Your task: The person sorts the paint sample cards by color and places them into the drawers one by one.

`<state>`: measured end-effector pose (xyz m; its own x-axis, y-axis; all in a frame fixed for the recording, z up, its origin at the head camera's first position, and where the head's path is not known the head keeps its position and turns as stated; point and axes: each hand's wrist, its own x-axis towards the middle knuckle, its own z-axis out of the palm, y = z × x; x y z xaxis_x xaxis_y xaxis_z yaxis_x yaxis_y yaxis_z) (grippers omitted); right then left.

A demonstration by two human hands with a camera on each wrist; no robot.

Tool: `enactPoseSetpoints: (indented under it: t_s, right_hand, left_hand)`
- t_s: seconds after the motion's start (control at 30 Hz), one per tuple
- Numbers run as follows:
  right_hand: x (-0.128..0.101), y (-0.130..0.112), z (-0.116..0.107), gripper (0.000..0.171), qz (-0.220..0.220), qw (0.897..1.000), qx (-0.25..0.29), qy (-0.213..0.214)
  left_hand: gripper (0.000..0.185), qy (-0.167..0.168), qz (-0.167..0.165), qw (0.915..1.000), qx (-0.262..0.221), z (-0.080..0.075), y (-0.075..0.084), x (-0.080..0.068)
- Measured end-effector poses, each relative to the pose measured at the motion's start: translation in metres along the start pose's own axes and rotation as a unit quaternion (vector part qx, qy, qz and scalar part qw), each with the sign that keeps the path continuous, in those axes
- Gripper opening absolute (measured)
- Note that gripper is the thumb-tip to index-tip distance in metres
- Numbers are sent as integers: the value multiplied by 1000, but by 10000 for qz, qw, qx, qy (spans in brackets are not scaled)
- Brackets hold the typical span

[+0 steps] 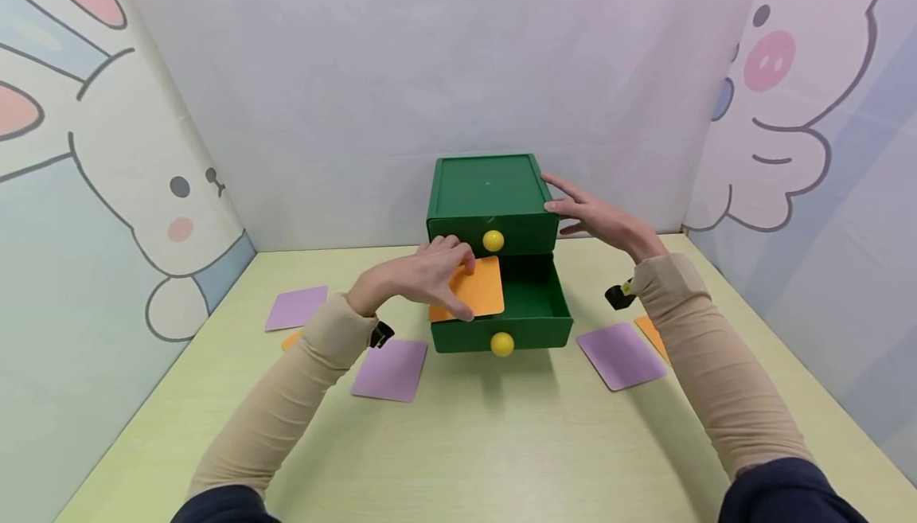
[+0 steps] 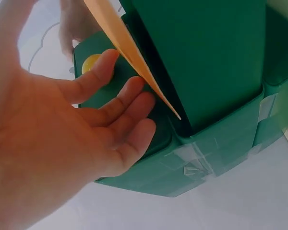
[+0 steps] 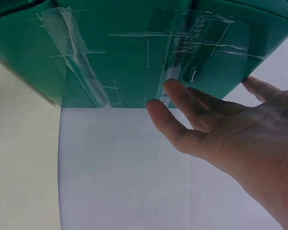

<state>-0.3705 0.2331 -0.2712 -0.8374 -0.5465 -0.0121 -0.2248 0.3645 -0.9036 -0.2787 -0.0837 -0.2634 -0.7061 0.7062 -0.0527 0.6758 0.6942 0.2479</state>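
Note:
A small green drawer box (image 1: 490,187) has two yellow knobs, and its lower drawer (image 1: 530,333) is pulled out. Over the left side of that drawer, my left hand (image 1: 433,272) holds an orange square card (image 1: 481,290), thumb by the near edge and fingers by the far one. In the left wrist view the card (image 2: 129,48) is tilted, its lower corner at the drawer opening. My right hand (image 1: 602,216) rests with spread fingers against the box's right side; in the right wrist view its fingers (image 3: 185,103) are beside the taped green wall.
Purple square cards lie on the table: one at far left (image 1: 297,308), one left of the drawer (image 1: 390,370), one to its right (image 1: 622,356). Orange cards show partly beside the left sleeve (image 1: 290,341) and right sleeve (image 1: 650,335). A white wall stands behind the box.

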Motion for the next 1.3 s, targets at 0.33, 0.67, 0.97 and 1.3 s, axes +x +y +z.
enactPoseSetpoints:
  t_s: [0.33,0.67,0.97,1.3]
  right_hand:
    - [-1,-2,-1,72,32,10000,9,21]
    - [-1,-3,-2,72,-40,10000,-88,-6]
    - [2,-5,-3,68,-171,9995,-253,53]
    - [3,-6,-1,69,-126,9974,-708,49]
  left_hand:
    - [58,5,-73,9999,76,2,3,6]
    - [61,108,-56,9999,-101,3,1,-7]
    - [57,529,-563,9952,-603,0,-43,-52]
    - [66,74,-2230,9748,-75,41,-110,-115]
